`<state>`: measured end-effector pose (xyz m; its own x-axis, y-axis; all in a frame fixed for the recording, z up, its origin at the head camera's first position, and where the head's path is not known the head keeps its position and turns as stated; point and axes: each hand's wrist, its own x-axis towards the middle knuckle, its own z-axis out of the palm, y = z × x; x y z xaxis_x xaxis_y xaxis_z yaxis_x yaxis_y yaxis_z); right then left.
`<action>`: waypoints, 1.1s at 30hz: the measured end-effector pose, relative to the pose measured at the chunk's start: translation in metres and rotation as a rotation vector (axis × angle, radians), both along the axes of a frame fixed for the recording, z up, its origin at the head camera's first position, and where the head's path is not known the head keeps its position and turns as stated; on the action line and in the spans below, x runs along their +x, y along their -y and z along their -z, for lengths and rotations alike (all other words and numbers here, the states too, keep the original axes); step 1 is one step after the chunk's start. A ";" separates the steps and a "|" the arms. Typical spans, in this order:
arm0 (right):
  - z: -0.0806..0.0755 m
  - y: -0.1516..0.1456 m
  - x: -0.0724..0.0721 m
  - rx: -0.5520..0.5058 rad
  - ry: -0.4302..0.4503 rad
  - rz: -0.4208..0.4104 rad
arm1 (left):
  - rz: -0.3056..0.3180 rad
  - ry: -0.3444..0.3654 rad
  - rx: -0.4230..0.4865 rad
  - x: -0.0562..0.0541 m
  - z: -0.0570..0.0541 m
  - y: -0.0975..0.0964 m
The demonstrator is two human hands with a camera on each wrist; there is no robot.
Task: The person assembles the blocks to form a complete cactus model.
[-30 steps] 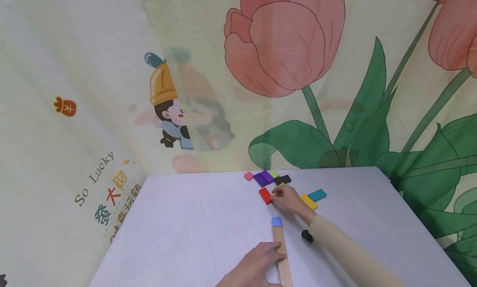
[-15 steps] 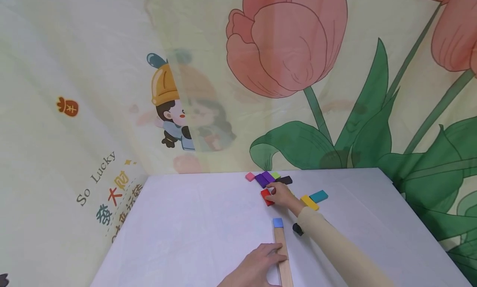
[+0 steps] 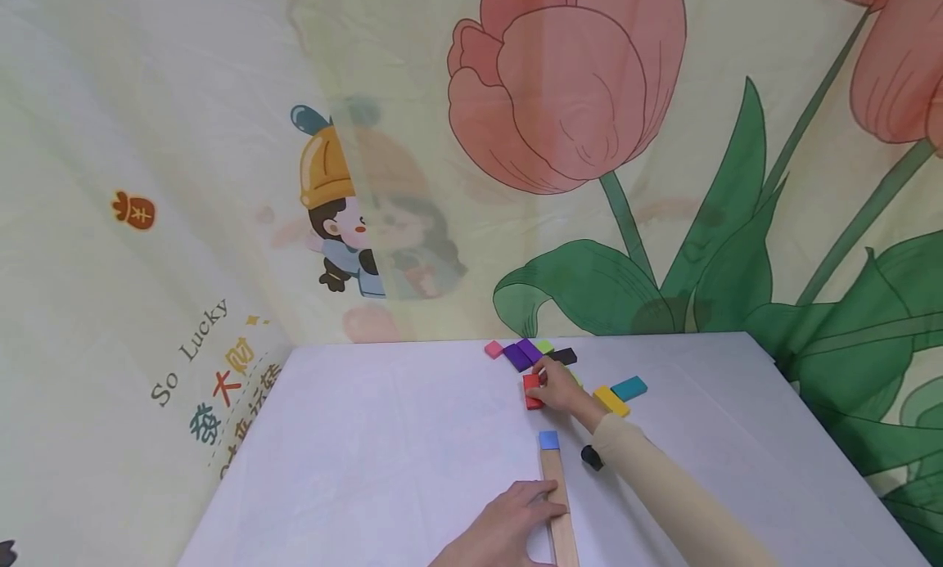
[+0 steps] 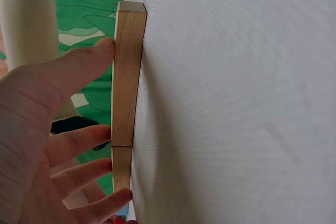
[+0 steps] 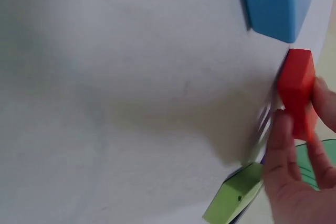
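Hands: we are seeing two at work over a white tabletop, neither of them clenched.
Left hand: its fingers and thumb are resting relaxed along the row of wooden blocks, touching the wood without wrapping round it.
Right hand: its thumb and fingers are pinching the red block.
Red block: it is sitting in the right hand's grasp beyond the far end of the row, nearer us than the purple blocks and to the left of the yellow block; whether it is touching the tabletop, we are not managing to tell.
Step in hand: we are judging this to be the taking up of one coloured block while the other hand is steadying the row.
Next move: in our reading, the moment is calling for a secure pinch and a lift clear of the neighbours, with the row held straight.
Row: we are counting two wooden blocks in sight, end to end, and one blue block at the far end.
Other colours: besides the one red, we are counting one yellow, two purple, one teal block, one pink block, one black block and two green blocks, one partly hidden behind the right hand.
Right sleeve: one dark object is showing beside it, unidentified.
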<state>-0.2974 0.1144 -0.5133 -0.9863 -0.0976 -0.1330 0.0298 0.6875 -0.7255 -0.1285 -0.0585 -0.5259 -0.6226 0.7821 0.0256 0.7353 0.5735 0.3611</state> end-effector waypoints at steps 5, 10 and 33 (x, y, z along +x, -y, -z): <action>0.002 -0.009 0.002 -0.099 -0.045 0.011 | -0.027 0.073 -0.030 0.000 -0.003 0.000; 0.000 -0.020 0.008 -0.084 -0.045 -0.023 | -0.035 0.079 -0.033 0.000 -0.003 -0.001; 0.008 -0.033 0.024 -0.074 0.025 -0.070 | -0.025 0.032 -0.014 0.001 -0.002 -0.001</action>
<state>-0.2732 0.1470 -0.5211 -0.9730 -0.1771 -0.1477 0.0022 0.6332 -0.7740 -0.1273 -0.0573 -0.5239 -0.6421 0.7666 -0.0053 0.7089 0.5964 0.3764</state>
